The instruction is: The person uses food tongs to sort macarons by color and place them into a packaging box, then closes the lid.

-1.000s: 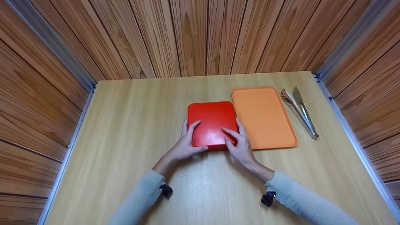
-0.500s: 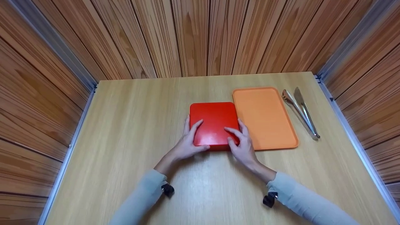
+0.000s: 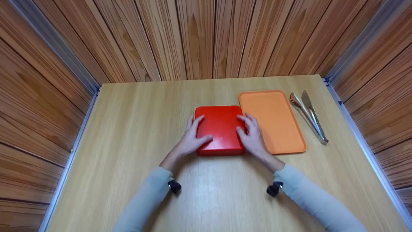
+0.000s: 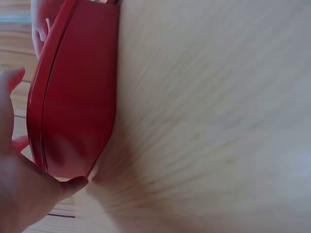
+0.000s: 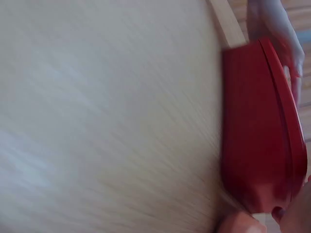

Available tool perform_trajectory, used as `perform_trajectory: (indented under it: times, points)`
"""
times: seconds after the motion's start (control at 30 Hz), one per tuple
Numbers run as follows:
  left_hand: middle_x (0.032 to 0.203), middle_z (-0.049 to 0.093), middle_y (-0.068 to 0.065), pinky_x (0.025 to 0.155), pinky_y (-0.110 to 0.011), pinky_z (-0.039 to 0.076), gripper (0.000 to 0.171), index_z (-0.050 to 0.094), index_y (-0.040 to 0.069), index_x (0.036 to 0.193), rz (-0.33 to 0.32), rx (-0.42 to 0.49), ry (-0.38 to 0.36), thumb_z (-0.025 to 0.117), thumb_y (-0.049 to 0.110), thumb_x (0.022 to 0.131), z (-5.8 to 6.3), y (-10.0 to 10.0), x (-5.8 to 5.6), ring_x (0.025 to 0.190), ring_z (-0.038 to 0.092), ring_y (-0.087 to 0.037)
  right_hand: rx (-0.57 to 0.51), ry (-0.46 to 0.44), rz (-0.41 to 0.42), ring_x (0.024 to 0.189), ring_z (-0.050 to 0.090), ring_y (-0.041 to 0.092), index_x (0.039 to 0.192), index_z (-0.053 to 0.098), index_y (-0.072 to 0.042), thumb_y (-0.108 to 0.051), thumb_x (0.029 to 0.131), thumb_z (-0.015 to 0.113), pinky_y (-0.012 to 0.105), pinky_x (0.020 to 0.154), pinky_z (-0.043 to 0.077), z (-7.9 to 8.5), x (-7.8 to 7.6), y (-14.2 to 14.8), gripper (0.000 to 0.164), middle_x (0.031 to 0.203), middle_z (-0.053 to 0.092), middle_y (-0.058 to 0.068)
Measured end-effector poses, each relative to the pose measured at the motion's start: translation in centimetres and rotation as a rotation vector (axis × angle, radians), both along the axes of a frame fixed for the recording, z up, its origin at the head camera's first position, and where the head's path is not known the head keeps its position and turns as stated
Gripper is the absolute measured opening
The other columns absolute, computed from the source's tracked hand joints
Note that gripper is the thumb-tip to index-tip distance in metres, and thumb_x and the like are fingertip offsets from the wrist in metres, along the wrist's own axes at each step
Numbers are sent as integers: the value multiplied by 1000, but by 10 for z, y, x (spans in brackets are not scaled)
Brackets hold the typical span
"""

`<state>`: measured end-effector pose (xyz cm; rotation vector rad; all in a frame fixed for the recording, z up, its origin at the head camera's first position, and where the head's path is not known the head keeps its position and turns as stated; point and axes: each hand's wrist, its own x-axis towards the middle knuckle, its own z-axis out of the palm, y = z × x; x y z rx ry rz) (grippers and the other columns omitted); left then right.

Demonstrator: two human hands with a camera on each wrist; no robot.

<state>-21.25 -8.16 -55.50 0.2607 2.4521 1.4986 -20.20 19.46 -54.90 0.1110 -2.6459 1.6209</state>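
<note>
A squarish red lidded box (image 3: 221,129) stands on the table, its lid seam showing along the side in both wrist views. My left hand (image 3: 190,138) is at its left side, with the thumb and index finger out over the lid and other fingers down beside the wall. In the left wrist view the thumb (image 4: 12,80) is apart from the lid, while a fingertip (image 4: 75,184) is at the lower corner. My right hand (image 3: 254,137) lies along the right side, thumb and index finger at the lid's edge. Some of its fingers are hidden.
An orange tray (image 3: 273,125) lies right against or close beside the box; I cannot tell which. Right of it are metal tongs (image 3: 310,117), spread slightly at the head end. A wood-plank wall (image 3: 206,38) stands behind the table (image 3: 135,129).
Both hands have moved away from me along the box's sides, and the left thumb has come from the front edge to over the lid. Box, tray and tongs have stayed in place.
</note>
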Motion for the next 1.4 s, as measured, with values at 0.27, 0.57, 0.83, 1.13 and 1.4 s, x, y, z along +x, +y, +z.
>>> perform_trajectory:
  times: [0.27,0.57,0.83,1.13,1.4]
  points:
    - [191,17,-9,143,-68,28,81,30,35,179,84,59,-28,70,45,109,-7,-1,-28,177,19,-38,35,-160,0,172,31,38,174,44,-24,-28,116,61,61,144,30,4,-34,-2,61,184,32,15]
    - [189,20,-12,138,-71,35,84,28,38,180,79,3,-46,69,50,108,-9,4,-41,174,23,-41,17,-210,-7,173,35,35,176,41,-26,-32,118,58,59,145,27,3,-48,-6,61,184,40,7]
    - [185,23,-19,134,-68,44,87,29,31,180,92,2,-34,73,46,106,-12,7,-42,169,32,-46,126,-79,-12,167,46,37,170,50,-14,-24,117,59,55,143,33,-1,-50,-6,55,176,52,16]
    - [190,17,-16,136,-69,40,87,27,35,180,146,-76,-47,73,42,107,-3,21,-24,174,25,-43,187,-146,16,162,45,44,177,38,-20,-29,117,58,65,141,34,6,-37,-9,64,174,46,23]
    - [191,14,-14,136,-70,40,97,25,38,181,167,-145,-32,80,45,100,-6,28,-15,174,25,-43,325,-142,74,158,48,50,181,26,-26,-40,114,62,71,133,43,3,-18,-13,78,178,34,27]
